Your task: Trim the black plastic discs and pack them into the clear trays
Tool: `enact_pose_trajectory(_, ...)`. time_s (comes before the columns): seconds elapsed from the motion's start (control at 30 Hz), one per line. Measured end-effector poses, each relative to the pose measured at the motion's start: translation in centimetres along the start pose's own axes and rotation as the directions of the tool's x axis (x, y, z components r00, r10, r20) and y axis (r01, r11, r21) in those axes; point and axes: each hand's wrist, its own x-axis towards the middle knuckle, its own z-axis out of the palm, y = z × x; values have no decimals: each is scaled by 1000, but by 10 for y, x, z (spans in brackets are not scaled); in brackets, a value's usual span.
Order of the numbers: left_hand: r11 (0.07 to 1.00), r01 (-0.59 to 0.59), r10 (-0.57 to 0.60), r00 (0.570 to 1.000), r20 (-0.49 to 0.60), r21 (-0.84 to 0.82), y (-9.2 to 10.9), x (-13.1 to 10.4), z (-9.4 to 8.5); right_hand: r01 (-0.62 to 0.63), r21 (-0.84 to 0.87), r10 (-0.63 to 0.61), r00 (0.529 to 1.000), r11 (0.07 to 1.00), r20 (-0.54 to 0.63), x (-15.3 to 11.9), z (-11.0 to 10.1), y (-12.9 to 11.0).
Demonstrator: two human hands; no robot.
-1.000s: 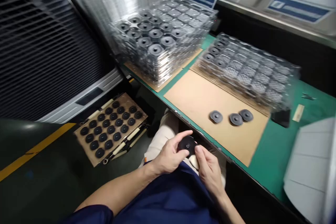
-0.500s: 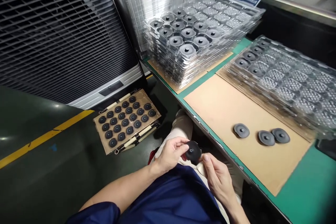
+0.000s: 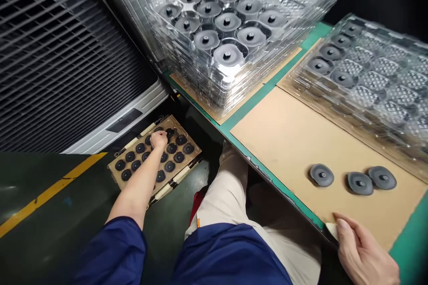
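Note:
At the lower left, my left hand (image 3: 158, 139) is stretched down over a brown tray (image 3: 115, 178) of round black rubber-like discs. Its fingers are closed at the edge of one black disc (image 3: 170, 133) near the tray's far end; the fingertips are partly hidden. At the table's front edge, my right hand (image 3: 363, 249) pinches a small cream-coloured piece (image 3: 332, 230), mostly covered by the fingers. Beyond that hand, three dark grey discs lie on brown cardboard (image 3: 277, 138): a single disc (image 3: 321, 175) and two touching, one of them the rightmost disc (image 3: 382, 177).
A tall stack of clear plastic trays (image 3: 230, 93), its top one partly filled with discs, stands at the table's far left. Another clear tray (image 3: 371, 84) with several discs lies at the right. A black louvred panel (image 3: 76, 67) rises beside the brown tray.
My left hand has gone from my lap, where it held a black disc, to the brown tray. My right hand has moved right to the table edge, keeping the cream piece. The view has shifted.

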Motion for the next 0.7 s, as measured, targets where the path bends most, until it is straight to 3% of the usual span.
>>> enact_pose_trajectory(0.1,998,48,-49,999,19,46,-1,33,12,8,-44,-9,1000,999,-29,-2,7,0)
enact_pose_trajectory(0.2,996,62,-65,996,53,66,-1,50,25,-11,-100,-3,991,995,-136,-5,16,-1)
enact_pose_trajectory(0.3,997,57,-60,995,77,52,0,53,30,1,-156,-32,980,988,-196,-4,21,0)
enact_pose_trajectory(0.4,1000,18,-18,996,92,1,0,43,26,19,-176,-60,972,984,-229,-3,22,0)
enact_pose_trajectory(0.5,995,-73,80,991,110,-65,0,12,22,41,-172,-89,956,984,-280,-2,25,0)
enact_pose_trajectory(0.57,978,-174,188,973,134,-113,2,-23,23,73,-160,-122,939,984,-321,-2,29,1)
enact_pose_trajectory(0.63,933,-316,345,922,178,-174,7,-69,27,120,-156,-171,914,980,-369,-2,35,3)
enact_pose_trajectory(0.7,845,-474,527,817,235,-246,15,-124,31,182,-171,-238,878,968,-415,-2,41,6)
